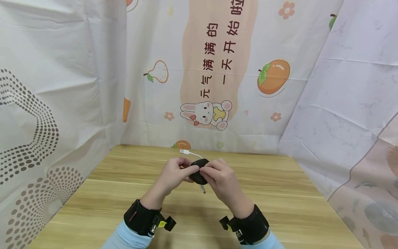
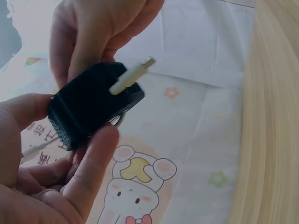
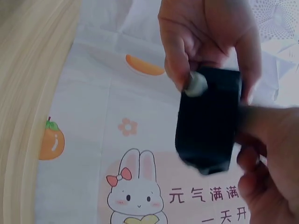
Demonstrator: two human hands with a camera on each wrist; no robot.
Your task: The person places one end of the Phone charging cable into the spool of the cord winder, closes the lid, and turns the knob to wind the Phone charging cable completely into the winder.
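Note:
A small black rounded object (image 1: 199,178), like a compact case, is held up above the table between both hands. Its side looks ribbed or textured in the left wrist view; its exact kind I cannot tell. A white USB cable (image 1: 185,151) goes with it, one plug sticking out beyond its far side and the other connector (image 2: 133,77) at its near side. My left hand (image 1: 177,172) grips the left side with thumb and fingers. My right hand (image 1: 222,177) pinches the right side, its thumb close to the left thumb. Where the cable runs behind the object is hidden.
Underneath is a wooden table (image 1: 124,193) with a light grain. A white printed curtain (image 1: 155,103) with fruit and a rabbit hangs at its back edge, and more pale sheets (image 1: 329,114) close off both sides. Each wrist wears a black strap (image 1: 141,219) with a small camera.

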